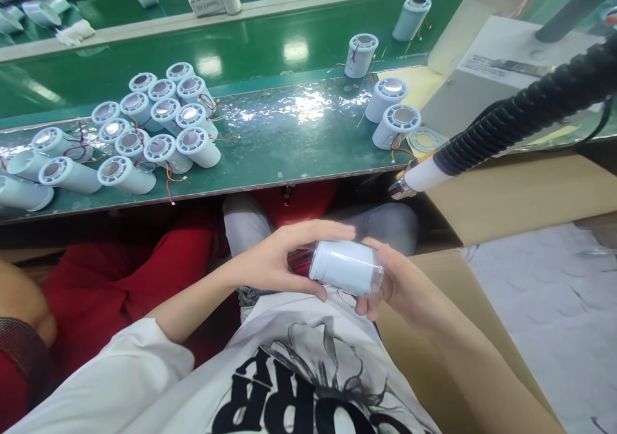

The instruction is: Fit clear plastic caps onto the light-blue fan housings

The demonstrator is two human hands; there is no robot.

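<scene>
A single head-worn camera looks forward and steeply down from the person's own eye level. Close below, their chest, lap and both hands fill the lower frame. Farther ahead, the green workbench (289, 132) crosses the upper frame, tilted slightly. No second view overlaps it.

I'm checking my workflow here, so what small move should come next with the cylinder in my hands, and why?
Probably lift the pale blue plastic cylinder toward the green bench: both the left hand and right hand hold it low over the lap, below the hanging black-hosed tool.
</scene>
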